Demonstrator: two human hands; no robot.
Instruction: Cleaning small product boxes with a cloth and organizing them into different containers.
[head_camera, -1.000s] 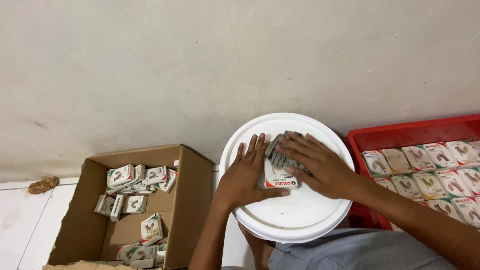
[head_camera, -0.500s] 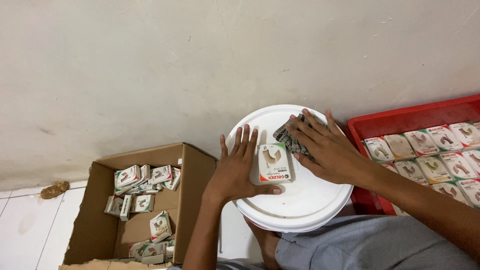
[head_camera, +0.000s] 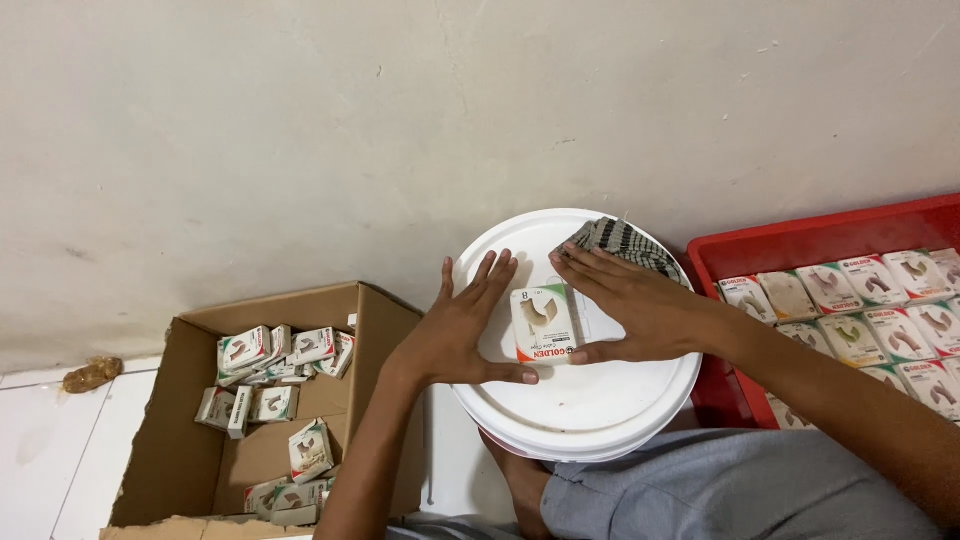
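A small white, green and red carton (head_camera: 545, 323) lies on the white round bucket lid (head_camera: 600, 410). My left hand (head_camera: 460, 330) is flat on the lid, fingers spread, and touches the carton's left edge, with the thumb below it. My right hand (head_camera: 640, 305) lies flat against the carton's right edge, thumb at its lower corner. Under the right hand's fingers is a fanned stack of flat grey cartons (head_camera: 625, 240).
An open cardboard box (head_camera: 190, 450) on the left holds several loose small cartons (head_camera: 280, 350). A red tray (head_camera: 800, 240) on the right holds rows of the same cartons. A grey wall is behind. A brown lump (head_camera: 92, 374) lies on the white floor at far left.
The carton has come out from under my right hand and now lies between both hands. My right hand has flattened, and the grey stack has shifted toward the lid's far edge.
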